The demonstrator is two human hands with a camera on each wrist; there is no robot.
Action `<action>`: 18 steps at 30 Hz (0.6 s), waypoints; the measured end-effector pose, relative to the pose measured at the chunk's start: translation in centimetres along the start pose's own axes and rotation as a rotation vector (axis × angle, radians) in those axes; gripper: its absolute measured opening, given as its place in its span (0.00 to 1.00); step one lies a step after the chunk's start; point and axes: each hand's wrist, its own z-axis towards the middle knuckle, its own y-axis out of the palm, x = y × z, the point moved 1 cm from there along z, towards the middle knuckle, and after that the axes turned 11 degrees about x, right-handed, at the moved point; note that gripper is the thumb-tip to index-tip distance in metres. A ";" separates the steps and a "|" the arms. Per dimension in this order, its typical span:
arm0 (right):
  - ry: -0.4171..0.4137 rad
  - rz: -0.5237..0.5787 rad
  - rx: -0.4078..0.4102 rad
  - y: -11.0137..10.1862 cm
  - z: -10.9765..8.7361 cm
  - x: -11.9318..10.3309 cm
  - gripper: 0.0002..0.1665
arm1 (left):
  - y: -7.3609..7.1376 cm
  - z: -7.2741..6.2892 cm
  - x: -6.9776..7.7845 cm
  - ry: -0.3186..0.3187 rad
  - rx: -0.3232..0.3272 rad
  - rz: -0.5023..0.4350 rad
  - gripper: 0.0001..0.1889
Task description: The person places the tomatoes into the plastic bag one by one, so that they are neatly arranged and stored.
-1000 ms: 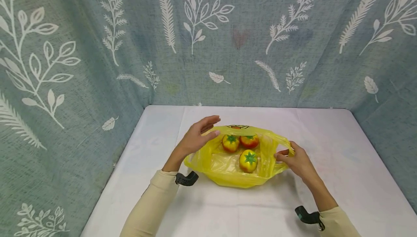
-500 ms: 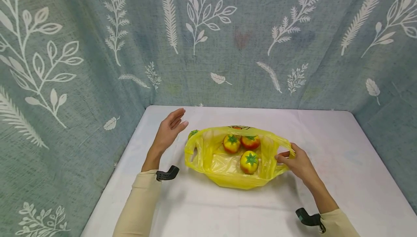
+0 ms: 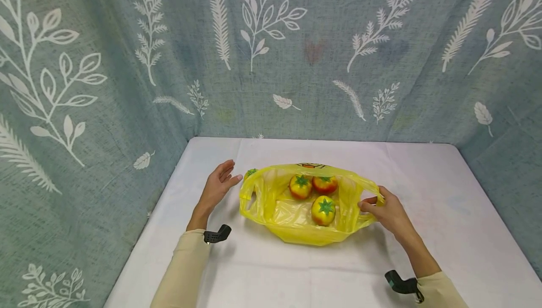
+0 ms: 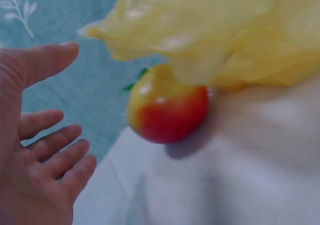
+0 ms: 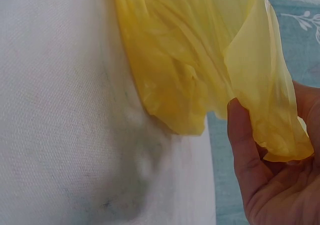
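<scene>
A yellow plastic bag (image 3: 292,235) stands open-mouthed on the table. Inside it lie three red-and-yellow, tomato-like fruits with green star-shaped tops, the nearest fruit (image 3: 323,210) toward the bag's front. My right hand (image 3: 387,209) grips the bag's right handle (image 5: 267,85), thumb and fingers around the film. To the left of the bag, my left hand (image 3: 216,188) is held with fingers apart and nothing in them. Another such fruit (image 4: 167,105) sits on the table just outside the bag's left side, beyond my left fingertips. In the head view the bag mostly hides it.
A white cloth covers the table (image 3: 271,280). Behind it and along both sides hangs a blue-green curtain (image 3: 313,96) with white leaf patterns. The bag's left handle (image 3: 250,200) hangs loose beside the outside fruit.
My left hand has moved left from above the bag's left side, then lowered toward the outside fruit, which has come into view. My right hand keeps its hold on the handle.
</scene>
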 end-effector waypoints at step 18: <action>0.024 -0.018 0.008 0.1 0.1 0.1 0.43 | 2.1 -0.5 -1.8 -0.075 -0.075 -0.063 0.38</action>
